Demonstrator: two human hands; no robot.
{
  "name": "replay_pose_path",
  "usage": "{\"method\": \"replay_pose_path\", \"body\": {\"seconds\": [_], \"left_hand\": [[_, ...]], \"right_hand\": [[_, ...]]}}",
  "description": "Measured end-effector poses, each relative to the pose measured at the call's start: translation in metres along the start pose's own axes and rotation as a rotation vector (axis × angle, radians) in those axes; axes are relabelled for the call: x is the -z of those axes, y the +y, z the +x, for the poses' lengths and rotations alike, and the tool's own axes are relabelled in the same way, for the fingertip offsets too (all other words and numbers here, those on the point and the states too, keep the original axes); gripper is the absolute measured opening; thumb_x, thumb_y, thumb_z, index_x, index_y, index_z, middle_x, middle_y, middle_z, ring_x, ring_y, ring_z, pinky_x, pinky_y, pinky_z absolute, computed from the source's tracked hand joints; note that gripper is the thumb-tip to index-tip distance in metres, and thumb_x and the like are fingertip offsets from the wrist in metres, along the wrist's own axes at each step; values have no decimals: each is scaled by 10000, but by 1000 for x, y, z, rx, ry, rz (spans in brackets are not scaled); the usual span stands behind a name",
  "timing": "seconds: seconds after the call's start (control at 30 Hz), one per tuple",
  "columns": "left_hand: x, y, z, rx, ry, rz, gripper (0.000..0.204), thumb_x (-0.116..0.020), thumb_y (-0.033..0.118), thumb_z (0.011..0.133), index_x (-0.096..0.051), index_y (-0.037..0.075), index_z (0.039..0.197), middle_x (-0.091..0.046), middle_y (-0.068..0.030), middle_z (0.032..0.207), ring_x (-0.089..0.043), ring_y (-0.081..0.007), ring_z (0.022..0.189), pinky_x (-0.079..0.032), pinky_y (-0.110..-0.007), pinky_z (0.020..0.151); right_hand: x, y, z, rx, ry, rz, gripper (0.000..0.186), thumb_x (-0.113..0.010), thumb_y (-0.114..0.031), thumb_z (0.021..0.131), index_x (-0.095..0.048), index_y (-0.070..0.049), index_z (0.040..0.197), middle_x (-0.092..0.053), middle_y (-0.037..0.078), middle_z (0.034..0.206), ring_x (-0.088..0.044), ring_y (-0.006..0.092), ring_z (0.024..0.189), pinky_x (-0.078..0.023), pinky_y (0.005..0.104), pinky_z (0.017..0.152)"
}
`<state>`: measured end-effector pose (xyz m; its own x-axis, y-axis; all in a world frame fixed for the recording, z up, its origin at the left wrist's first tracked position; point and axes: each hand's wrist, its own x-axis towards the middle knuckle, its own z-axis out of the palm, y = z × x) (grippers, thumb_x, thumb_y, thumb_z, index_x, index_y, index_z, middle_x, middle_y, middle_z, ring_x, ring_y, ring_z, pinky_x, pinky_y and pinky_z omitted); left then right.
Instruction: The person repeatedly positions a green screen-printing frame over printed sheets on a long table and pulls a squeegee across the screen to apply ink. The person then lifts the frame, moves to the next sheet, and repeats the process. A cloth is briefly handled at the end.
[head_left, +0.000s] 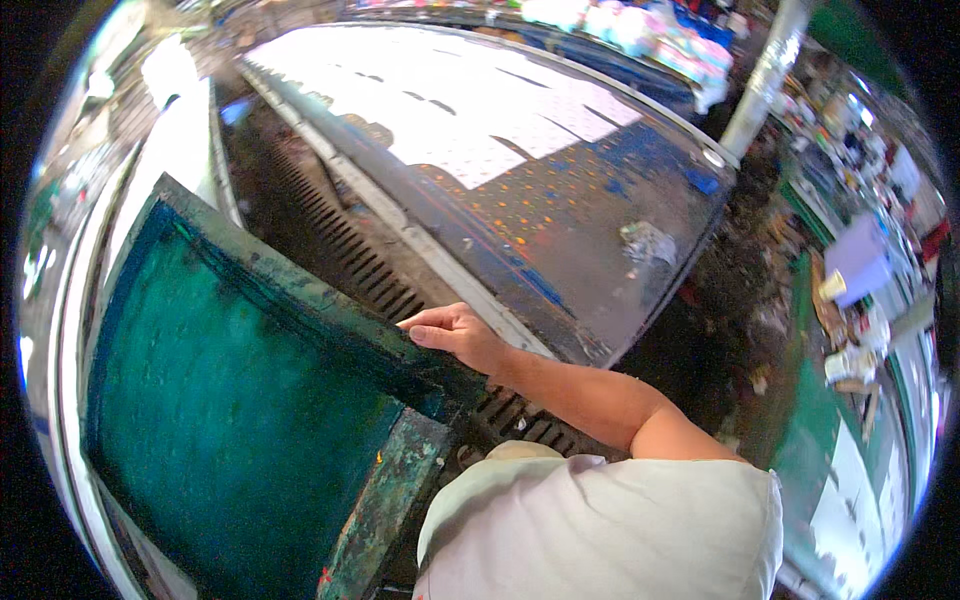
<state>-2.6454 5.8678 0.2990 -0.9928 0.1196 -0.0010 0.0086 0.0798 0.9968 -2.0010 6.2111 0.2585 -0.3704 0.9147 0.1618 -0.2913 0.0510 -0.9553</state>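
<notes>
White shirt (600,530) and green frame (300,283) partly hide the grating (385,292).

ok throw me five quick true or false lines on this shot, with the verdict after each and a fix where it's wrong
1. The right hand touches the rim of the framed green panel. True.
2. The left hand is lifting a white sheet. False: the left hand is out of view.
3. White sheets lie on the long dark table. True.
4. The sleeve is black and reaches the wrist. False: it is whitish and leaves the forearm bare.
5. Orange spots dot the tabletop beside the sheets. True.
</notes>
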Motion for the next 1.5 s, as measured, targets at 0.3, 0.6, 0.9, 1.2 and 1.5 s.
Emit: {"method": "replay_pose_path", "body": {"seconds": [0.3, 0.6, 0.9, 1.2, 1.5], "left_hand": [[-255, -3, 25, 35, -808, -204, 719, -382, 581, 1172, -584, -49, 1452, -732, -284, 1252, -732, -416, 1136, -590, -595, 1053], [-440, 53, -114, 45, -1376, -110, 621, -379, 568, 1166, -702, 54, 1293, -788, -86, 1120, -741, -252, 1075, -457, -580, 1224], [-456, 131, -248, -282, -1449, -188, 589, -385, 542, 1170, -643, 58, 1385, -749, -109, 1219, -712, -271, 1147, -442, -571, 1243], [-471, 177, -367, -471, -1643, -263, 579, -391, 516, 1173, -583, 63, 1477, -710, -131, 1318, -684, -289, 1219, -428, -562, 1261], [-520, 163, -512, -545, -1786, -290, 590, -397, 490, 1177, -524, 68, 1569, -671, -154, 1417, -656, -308, 1290, -413, -553, 1280]], "right_hand": [[47, -52, -135, 75, 543, -52, 393, -768, -278, 1091, -790, 34, 1328, -823, 40, 1124, -732, 101, 975, -597, 302, 913], [5, -69, -341, 245, 1039, -173, 452, -742, -299, 1095, -764, 77, 1345, -809, 104, 1184, -737, 168, 1047, -587, 359, 981], [-129, -66, -462, 384, 1354, 46, 418, -770, -288, 1076, -786, 48, 1325, -825, 105, 1177, -765, 169, 1057, -609, 356, 979], [-189, -30, -518, 541, 1559, -40, 441, -770, -324, 1073, -798, 39, 1324, -825, 89, 1177, -746, 152, 1071, -586, 338, 1007], [-154, -36, -567, 684, 1709, -27, 441, -794, -336, 1060, -810, 43, 1285, -826, 87, 1160, -731, 145, 1081, -577, 338, 1020]]}}
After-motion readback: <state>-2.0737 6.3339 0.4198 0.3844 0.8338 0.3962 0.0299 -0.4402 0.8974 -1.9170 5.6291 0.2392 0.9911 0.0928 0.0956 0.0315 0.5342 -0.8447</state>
